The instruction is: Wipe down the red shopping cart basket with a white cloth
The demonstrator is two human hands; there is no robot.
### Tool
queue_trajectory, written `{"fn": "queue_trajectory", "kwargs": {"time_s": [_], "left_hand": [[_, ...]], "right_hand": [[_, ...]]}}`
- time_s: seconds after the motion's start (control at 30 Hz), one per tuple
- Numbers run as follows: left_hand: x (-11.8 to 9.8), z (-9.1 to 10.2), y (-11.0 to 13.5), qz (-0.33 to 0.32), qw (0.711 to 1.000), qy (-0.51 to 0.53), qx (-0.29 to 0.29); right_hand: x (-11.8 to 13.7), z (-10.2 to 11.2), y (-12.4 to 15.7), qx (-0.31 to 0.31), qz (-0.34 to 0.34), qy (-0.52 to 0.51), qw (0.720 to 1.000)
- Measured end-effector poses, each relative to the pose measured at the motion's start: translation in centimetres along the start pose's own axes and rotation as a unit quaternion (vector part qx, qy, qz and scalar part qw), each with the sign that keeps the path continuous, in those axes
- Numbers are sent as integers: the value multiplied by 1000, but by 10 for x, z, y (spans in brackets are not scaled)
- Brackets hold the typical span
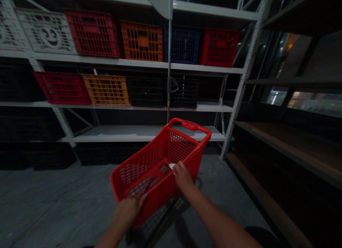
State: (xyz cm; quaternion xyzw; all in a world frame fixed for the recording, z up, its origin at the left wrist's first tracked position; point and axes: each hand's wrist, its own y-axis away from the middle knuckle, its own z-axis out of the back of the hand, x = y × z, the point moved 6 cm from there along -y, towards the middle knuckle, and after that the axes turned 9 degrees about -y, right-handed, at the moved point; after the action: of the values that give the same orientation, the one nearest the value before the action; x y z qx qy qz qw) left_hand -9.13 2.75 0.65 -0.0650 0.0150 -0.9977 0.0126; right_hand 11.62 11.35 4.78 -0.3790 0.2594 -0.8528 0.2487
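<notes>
A red plastic shopping cart (160,205) stands in front of me, turned at an angle, its handle (190,125) pointing away to the right. Its basket has perforated walls and holds nothing that I can make out. My left hand (129,207) is closed over the near rim, toward the left end. Farther right, my right hand (183,175) rests at the same rim, fingers closed on a small white piece (171,166) that looks like paper or cloth. Part of that piece is hidden by the fingers.
Behind the cart, a white metal rack (120,133) holds plastic crates, among them an orange one (143,41) and a yellow one (107,89). A thin upright pole (169,63) stands before it. Wooden shelves (288,141) line the right side. Grey concrete floor (53,198) surrounds the cart.
</notes>
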Motion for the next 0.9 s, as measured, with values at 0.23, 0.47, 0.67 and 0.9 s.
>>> {"fn": "queue_trajectory", "kwargs": {"time_s": [0.23, 0.47, 0.67, 0.9], "left_hand": [[36, -7, 0, -27, 999, 41, 13], [18, 30, -18, 38, 996, 72, -35], [-63, 60, -72, 50, 995, 51, -76], [-51, 51, -84, 55, 995, 29, -78]], "right_hand": [[-57, 93, -50, -111, -20, 64, 992], [-76, 131, -65, -218, -39, 35, 975], [-22, 31, -29, -112, 27, -54, 992], [-61, 79, -34, -252, -17, -46, 966]]}}
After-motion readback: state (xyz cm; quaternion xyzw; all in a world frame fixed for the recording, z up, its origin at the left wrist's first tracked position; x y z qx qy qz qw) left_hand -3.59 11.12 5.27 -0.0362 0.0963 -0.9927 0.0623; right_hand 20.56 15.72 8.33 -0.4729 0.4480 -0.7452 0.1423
